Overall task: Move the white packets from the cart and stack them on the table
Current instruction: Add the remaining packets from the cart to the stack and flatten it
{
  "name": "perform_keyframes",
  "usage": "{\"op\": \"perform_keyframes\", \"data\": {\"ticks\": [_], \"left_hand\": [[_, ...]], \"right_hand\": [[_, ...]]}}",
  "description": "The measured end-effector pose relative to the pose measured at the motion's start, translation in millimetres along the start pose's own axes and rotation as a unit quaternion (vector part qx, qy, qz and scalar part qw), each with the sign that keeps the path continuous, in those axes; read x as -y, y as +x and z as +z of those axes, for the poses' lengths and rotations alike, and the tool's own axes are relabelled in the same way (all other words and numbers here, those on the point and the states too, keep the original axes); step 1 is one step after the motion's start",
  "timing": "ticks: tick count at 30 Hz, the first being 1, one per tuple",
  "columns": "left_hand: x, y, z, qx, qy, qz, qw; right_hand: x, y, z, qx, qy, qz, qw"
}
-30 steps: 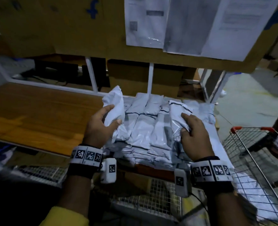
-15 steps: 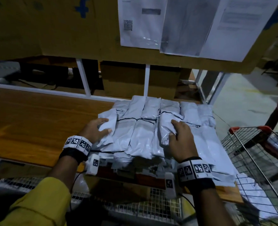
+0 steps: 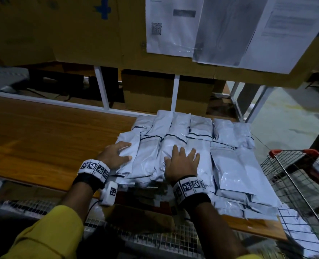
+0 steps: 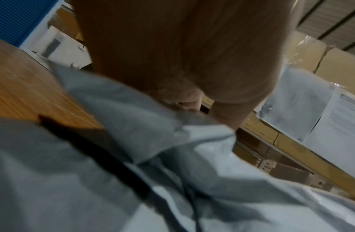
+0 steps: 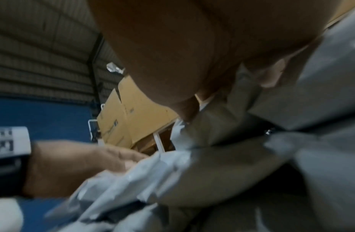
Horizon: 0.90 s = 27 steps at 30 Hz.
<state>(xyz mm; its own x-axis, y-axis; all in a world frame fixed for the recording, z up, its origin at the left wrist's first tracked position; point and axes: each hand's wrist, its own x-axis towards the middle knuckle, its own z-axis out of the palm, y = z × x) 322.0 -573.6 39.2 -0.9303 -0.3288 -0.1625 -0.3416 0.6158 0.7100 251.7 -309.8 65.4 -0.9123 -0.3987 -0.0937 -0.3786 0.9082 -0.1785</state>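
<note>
**Pile overhangs the table edge — slide risk**

Landmark is the table (image 3: 42, 143). The stack of white packets (image 3: 175, 139) sits at its right end, running from the back rail out to the front edge, and your biggest risk is right there: the lower packets (image 3: 244, 204) at the front right corner stick out past the edge, over the wire cart (image 3: 293, 184) beside that end. The film looks slick, so if you push forward or press unevenly, I'd expect layers to shear and drop back into the cart or onto the floor.

Next down: the top row is several packets side by side, overlapped, not squared. Adding more on this could tip the rows toward the table's right end.

Your left hand (image 3: 115, 156) lies flat, fingers straight, on the packet at the pile's left side, nearest the bare part of the table. Nothing is gripped. Your right hand (image 3: 182, 165) is spread, palm down, on the middle of the pile, pressing and holding nothing. With both hands only pressing, nothing restrains the overhanging corner.

Smallest: the left wrist camera unit (image 3: 109, 193) hangs just off the table's front edge and could snag a packet flap as you pull back. Wrist views are blurred and show no more.
</note>
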Motion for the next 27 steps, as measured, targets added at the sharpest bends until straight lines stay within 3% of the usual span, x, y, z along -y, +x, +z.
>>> {"op": "perform_keyframes", "data": {"ticks": [4, 7, 11, 14, 20, 27], "left_hand": [[-15.0, -16.1, -8.9, -0.107, 0.058, 0.014, 0.992], [-39.3, -26.5, -14.9, -0.16, 0.109, 0.044, 0.98], [-89.3, -43.5, -4.6, -0.198, 0.043, 0.144, 0.969], [-132.5, -58.2, 21.3, -0.192, 0.007, 0.187, 0.963], [-195.4, -65.7, 80.1, -0.126, 0.031, 0.245, 0.961], [-266.1, -62.0, 156.6, -0.084, 0.036, 0.289, 0.953]], "right_hand": [[-3.1, -4.7, 3.1, -0.007, 0.019, -0.011, 1.0], [-9.4, -11.9, -5.7, -0.05, 0.069, -0.011, 0.996], [-31.0, -24.4, -23.1, -0.122, 0.145, 0.008, 0.982], [-57.4, -35.9, -29.8, -0.172, 0.192, 0.029, 0.966], [-114.8, -53.9, -34.3, -0.259, 0.246, 0.047, 0.933], [-216.0, -92.7, -42.8, -0.298, 0.26, 0.087, 0.914]]}}
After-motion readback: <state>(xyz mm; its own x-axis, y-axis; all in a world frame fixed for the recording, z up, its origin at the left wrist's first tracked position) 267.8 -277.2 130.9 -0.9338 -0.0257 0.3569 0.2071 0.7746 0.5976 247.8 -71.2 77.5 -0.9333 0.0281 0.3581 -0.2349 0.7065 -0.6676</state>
